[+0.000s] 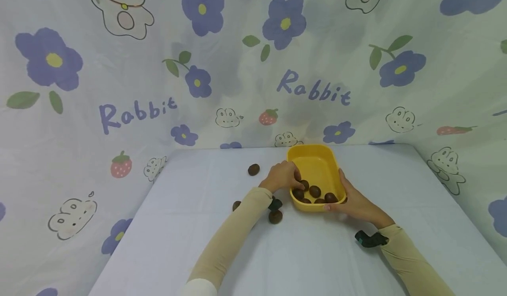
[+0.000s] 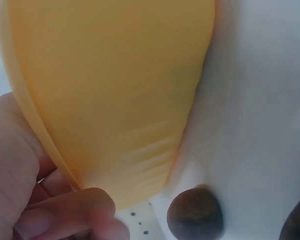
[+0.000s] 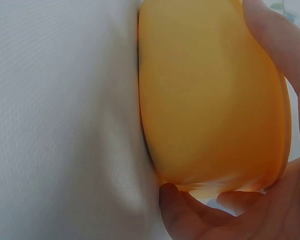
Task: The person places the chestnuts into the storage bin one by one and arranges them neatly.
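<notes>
A yellow plastic container (image 1: 318,158) stands on the white table, with several small, dark brown round fruits (image 1: 314,191) gathered at its near end. My left hand (image 1: 283,176) reaches over the left rim. Its thumb and a finger meet at one brown fruit (image 1: 304,184) just inside; the wall hides this pinch in the left wrist view, where other fingers (image 2: 72,212) curl outside the rim. My right hand (image 1: 358,203) grips the container at its near right corner. Its thumb (image 3: 275,37) lies on the near side and the fingers wrap around the right side.
Left of the container lie loose brown fruits: one far back (image 1: 254,169), one (image 1: 275,217) by the left wrist, and one (image 1: 236,205) partly behind the left sleeve. A patterned curtain (image 1: 237,67) hangs behind and beside the table (image 1: 317,252).
</notes>
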### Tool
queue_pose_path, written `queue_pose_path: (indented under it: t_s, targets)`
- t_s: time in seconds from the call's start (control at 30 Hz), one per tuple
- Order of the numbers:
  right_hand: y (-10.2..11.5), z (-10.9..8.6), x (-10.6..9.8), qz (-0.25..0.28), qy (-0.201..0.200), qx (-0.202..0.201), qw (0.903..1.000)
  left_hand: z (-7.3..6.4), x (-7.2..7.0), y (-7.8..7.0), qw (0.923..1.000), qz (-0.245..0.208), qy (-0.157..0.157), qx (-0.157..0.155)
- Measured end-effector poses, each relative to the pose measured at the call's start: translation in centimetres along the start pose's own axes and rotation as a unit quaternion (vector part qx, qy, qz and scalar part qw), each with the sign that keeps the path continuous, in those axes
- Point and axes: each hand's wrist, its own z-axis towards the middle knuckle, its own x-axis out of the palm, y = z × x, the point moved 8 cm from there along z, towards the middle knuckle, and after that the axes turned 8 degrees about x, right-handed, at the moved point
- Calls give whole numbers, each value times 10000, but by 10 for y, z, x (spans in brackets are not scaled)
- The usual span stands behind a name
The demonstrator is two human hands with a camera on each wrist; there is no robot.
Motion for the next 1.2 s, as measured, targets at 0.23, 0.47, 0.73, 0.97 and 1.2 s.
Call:
queue_pose_path:
  t_s: [0.23,0.47,0.73,0.97,1.2]
  targets:
    - [0,0,0,-112,-29,18,9999,-14,-25,8,9946,-542,-882,73]
    - [-1,0,0,-81,-32,-2,10000,-39,-76,50,9569,-1571,-2441,-86]
    - [-1,1,0,-48,-15,-30,10000,-62,-100,108,9187,-2133,-3306,-345]
    - [1,0,0,-83,-46,-29,10000,-71,-96,142,9170,-1871,-3313,-1199]
    - [3,-2,0,-72,-37,-60,9999,-70,-77,162,9387,-1163,-2647,-1879]
